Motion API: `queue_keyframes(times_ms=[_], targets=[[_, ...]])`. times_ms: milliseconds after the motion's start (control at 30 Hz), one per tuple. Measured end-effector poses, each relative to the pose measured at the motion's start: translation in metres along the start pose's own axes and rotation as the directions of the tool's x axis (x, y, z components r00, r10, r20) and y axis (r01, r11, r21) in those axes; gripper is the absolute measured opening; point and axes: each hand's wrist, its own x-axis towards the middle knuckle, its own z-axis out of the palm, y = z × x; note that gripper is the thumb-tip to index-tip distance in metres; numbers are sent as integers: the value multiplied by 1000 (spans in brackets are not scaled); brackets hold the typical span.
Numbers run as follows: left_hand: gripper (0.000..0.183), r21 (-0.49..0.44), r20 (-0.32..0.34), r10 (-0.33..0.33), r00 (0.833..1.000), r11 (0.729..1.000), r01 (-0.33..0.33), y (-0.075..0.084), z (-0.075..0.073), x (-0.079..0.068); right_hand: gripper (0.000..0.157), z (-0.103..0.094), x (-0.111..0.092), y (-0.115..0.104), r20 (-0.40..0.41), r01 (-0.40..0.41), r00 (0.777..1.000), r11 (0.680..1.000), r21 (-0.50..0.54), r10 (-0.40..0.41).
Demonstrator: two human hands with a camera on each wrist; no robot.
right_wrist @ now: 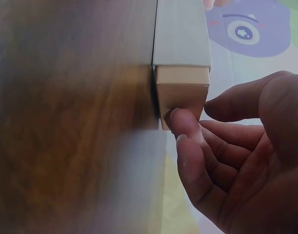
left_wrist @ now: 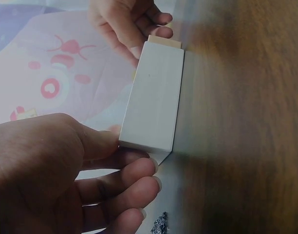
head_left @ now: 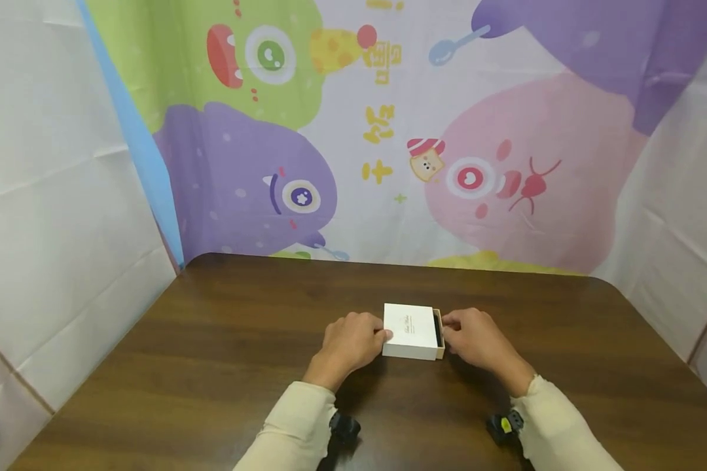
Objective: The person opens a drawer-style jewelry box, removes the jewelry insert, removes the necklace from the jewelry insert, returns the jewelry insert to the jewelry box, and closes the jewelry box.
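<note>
A small white drawer box (head_left: 409,350) with fine printing on its top lies on the brown table. From its right end a tan inner tray (right_wrist: 183,92) sticks out a short way, and a dark strip shows inside it from above. My left hand (head_left: 353,339) grips the left end of the white sleeve, the thumb over its top edge and the other fingers curled below. At the opposite end my right hand (head_left: 478,337) pinches the tray's end between thumb and forefinger. The tray's contents are mostly hidden by the sleeve.
The dark wooden table (head_left: 212,386) stretches out around the box. Behind it hangs a cloth (head_left: 383,229) printed with cartoon monsters, and pale panels (head_left: 53,196) flank both sides. Each sleeved wrist carries a small black camera (head_left: 345,428).
</note>
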Motion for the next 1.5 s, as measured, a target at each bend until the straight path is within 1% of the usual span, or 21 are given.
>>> queue_keyframes(times_ms=[233,667,933,1100,1300,1500], targets=[[24,-2,13,0,1000,1000,0,1,-2,2,26,-1,0,-2,1,8,1000,1000,13,-8],[26,-23,0,2,1000,1000,-2,0,-4,-1,21,2,0,-8,-16,22,1000,999,28,-22],[24,-21,5,6,1000,1000,-5,1,-3,-2,23,3,-3,-8,-6,6,1000,999,42,-6],[24,-13,-4,9,1000,1000,-9,2,-2,0,23,3,-3,-8,-15,9,1000,998,56,-8],[22,-11,-6,2,1000,1000,-2,3,-2,0,26,3,-1,-7,-20,24,1000,999,45,-23],[22,-18,-5,-2,1000,1000,2,2,-2,-1,28,4,-1,-9,-16,16,1000,999,39,-15]])
